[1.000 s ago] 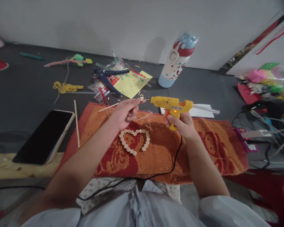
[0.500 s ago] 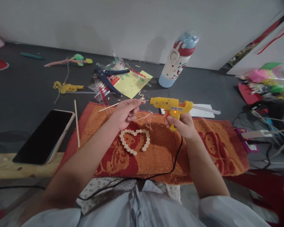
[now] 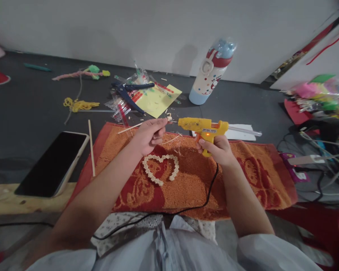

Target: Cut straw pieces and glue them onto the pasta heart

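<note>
My right hand [image 3: 217, 149] is wrapped round the grip of a yellow glue gun [image 3: 200, 126], fingers at its orange trigger. A small orange light glows on the gun, and a clear glue stick [image 3: 244, 130] sticks out of its back. Between the thumb and fingertips of my left hand [image 3: 152, 133] is a small pale piece of wooden stick [image 3: 169, 119], right by the gun's nozzle; whether they touch I cannot tell. Below lies a heart outline of small pale wooden pieces [image 3: 147, 170], with a gap at its lower right, on an orange towel [image 3: 192, 180].
Dark blue cutting pliers [image 3: 127, 96] lie on plastic wrappers beside yellow paper [image 3: 165, 98]. A bottle [image 3: 207, 79] stands behind the gun. A phone [image 3: 55, 163] and a thin stick [image 3: 91, 148] are at left. The gun's black cord [image 3: 186, 208] crosses the towel's front.
The glue gun has shifted very slightly to the left, its nozzle closer to the small piece in my left hand. Everything else looks the same.
</note>
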A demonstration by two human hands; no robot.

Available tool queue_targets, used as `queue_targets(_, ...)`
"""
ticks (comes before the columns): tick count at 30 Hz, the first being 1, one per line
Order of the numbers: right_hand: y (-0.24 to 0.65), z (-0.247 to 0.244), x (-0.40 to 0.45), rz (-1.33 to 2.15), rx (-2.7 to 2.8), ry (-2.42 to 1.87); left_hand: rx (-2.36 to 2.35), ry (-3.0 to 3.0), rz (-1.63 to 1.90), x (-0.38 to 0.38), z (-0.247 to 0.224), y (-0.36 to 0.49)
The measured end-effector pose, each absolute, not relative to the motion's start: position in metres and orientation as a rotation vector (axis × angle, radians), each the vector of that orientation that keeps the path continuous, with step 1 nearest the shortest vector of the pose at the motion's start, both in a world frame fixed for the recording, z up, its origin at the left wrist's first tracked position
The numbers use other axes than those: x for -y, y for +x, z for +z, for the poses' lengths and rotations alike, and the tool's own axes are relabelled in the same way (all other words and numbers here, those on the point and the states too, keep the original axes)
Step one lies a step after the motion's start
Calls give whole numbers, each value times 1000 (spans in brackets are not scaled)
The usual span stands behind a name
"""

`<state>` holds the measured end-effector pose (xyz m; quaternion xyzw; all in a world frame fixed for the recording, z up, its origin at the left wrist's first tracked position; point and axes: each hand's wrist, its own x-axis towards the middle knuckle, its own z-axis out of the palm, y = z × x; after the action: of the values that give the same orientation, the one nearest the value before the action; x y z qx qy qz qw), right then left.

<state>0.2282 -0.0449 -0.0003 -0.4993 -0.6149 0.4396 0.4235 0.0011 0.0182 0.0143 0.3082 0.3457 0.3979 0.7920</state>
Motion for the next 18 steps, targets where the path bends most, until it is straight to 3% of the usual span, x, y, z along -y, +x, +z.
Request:
queue_targets(10,230,6,43,1059,1453,-1259,-773,642,880,-20,14,1)
queue_targets(18,260,1,32,370,1580,-1747,-835,574,925,-24,15,0)
